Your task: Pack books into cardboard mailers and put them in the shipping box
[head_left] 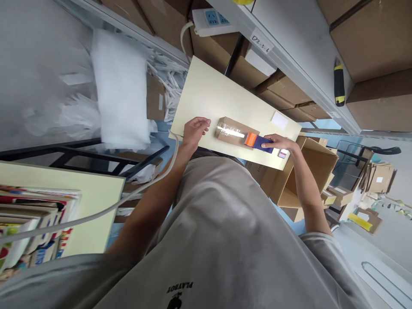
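Observation:
On the pale yellow tabletop lies a small brown cardboard box (230, 130), with shiny clear tape over its left part. My right hand (279, 141) is closed on an orange and dark blue tape dispenser (257, 141), held against the right part of the box. Just off the box's left end is my left hand (195, 129), its fingers curled and thumb pressed toward the fingertips. Whether anything thin sits in that pinch cannot be made out.
A white paper (279, 120) and a small labelled item (283, 153) lie on the table's right part. An open carton (305, 171) stands to the right. Shelving with a power strip (214, 22) and a utility knife (339, 83) overhangs the back. A grey cable (141, 187) crosses the left.

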A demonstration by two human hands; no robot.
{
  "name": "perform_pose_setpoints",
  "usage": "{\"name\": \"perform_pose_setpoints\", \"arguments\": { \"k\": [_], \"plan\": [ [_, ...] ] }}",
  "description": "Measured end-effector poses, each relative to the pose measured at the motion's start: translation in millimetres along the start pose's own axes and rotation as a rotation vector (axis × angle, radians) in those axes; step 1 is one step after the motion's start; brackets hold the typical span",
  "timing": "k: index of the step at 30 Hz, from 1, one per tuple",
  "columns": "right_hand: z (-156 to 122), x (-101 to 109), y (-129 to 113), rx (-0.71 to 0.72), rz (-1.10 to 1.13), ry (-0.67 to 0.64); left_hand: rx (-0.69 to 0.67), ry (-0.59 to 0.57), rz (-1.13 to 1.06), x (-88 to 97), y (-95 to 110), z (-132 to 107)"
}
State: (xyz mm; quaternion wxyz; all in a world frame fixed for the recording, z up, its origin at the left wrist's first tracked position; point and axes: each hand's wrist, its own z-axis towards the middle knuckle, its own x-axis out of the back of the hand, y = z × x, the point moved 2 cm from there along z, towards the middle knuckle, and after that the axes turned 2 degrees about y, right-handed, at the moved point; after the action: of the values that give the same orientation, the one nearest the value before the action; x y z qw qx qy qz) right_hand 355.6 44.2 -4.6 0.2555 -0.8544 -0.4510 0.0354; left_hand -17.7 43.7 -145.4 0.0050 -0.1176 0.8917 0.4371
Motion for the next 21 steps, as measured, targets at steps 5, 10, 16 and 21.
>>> {"name": "perform_pose_setpoints", "arguments": {
  "k": [5, 10, 16, 21],
  "plan": [
    [-4, 4, 2, 0.000, -0.015, -0.022, 0.020, -0.015, 0.018, -3.2, -6, 0],
    [-4, 7, 8, -0.003, -0.019, -0.040, -0.003, -0.002, 0.048, -8.3, -15, 3],
    [-4, 6, 9, 0.028, -0.014, -0.024, 0.041, 0.030, 0.065, -14.6, -30, 14],
    [-4, 3, 7, 0.057, 0.017, -0.021, 0.072, 0.036, 0.098, -26.3, -41, 18]
  ]
}}
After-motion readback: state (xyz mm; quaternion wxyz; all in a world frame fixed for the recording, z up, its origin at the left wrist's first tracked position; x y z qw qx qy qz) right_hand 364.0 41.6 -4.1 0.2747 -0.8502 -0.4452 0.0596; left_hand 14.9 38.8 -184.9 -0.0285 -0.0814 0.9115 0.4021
